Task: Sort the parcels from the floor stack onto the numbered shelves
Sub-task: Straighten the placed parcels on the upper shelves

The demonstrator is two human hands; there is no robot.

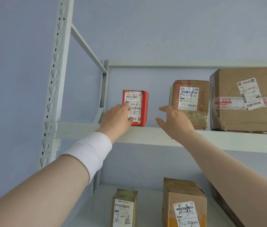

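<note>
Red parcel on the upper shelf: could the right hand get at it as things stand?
Probably yes. The right hand hovers open beside the red parcel, with bare shelf between them; only the left hand touches its other side.

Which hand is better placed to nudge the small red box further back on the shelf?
Probably the left hand: its fingers already rest on the small red box, while the right hand hangs open beside it, touching nothing.

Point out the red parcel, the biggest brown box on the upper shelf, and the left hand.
red parcel (143, 108), head view, red side face
biggest brown box (237, 115), head view, front face
left hand (116, 117), head view, back of hand
</note>
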